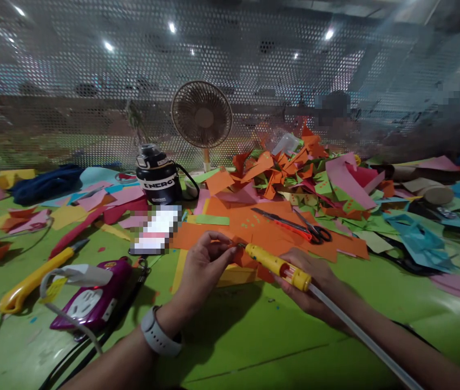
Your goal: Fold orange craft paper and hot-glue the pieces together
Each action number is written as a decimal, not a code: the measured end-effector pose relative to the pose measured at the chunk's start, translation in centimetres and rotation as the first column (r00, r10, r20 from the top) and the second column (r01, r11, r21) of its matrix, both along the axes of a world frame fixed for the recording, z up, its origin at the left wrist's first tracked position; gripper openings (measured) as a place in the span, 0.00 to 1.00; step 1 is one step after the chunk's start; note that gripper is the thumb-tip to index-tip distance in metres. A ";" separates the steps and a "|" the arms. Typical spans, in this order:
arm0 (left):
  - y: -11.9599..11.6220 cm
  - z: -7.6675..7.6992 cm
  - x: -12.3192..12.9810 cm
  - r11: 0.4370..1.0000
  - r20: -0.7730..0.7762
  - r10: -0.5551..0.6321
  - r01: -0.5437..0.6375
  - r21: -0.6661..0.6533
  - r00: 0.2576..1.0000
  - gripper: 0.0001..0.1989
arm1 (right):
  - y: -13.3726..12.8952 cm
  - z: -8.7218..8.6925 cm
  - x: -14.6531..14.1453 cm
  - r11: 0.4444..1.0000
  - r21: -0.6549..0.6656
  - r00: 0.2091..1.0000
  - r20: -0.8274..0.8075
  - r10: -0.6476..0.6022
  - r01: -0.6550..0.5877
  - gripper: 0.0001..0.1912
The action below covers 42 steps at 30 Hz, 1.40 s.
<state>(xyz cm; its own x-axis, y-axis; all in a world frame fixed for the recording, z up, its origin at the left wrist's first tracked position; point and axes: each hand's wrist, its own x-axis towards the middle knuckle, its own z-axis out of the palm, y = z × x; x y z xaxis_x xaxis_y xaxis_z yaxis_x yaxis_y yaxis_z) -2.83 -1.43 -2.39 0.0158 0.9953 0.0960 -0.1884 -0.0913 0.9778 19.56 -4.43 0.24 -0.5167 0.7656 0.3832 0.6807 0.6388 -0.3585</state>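
Observation:
My right hand is closed round a yellow hot glue gun, and a long clear glue stick runs out of its back end toward the lower right. The gun's nozzle points left, at the fingertips of my left hand. Between that thumb and forefinger is a small orange paper piece, partly hidden by the fingers and the gun. Orange paper sheets lie just beyond both hands. Scissors with black handles and an orange-red craft knife rest on them.
A purple power strip with cords and a yellow-handled tool lie at the left. Behind stand a black bottle and a small fan. A phone lies near the bottle. Heaped paper scraps cover the back right.

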 end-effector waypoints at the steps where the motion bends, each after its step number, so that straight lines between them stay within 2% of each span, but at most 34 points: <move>1: 0.0 0.0 0.0 1.000 -0.005 0.003 -0.003 0.001 1.000 0.13 | 0.0 0.0 0.0 1.000 -0.001 1.000 0.006 -0.002 0.002 0.03; 30: 0.0 -0.5 -0.1 0.999 -0.066 0.011 -0.009 0.036 0.998 0.14 | -0.2 0.2 -0.3 1.000 -0.022 1.000 -0.009 -0.022 0.022 0.03; 34: 0.0 -0.4 0.0 0.999 -0.050 0.018 -0.016 0.041 0.999 0.13 | -0.2 0.0 -0.2 1.000 0.010 1.000 -0.023 0.000 0.000 0.05; 42: 0.0 -0.1 0.1 0.999 0.003 0.018 -0.018 0.033 1.000 0.14 | -0.3 0.0 0.0 1.000 -0.017 1.000 -0.013 0.005 -0.005 0.06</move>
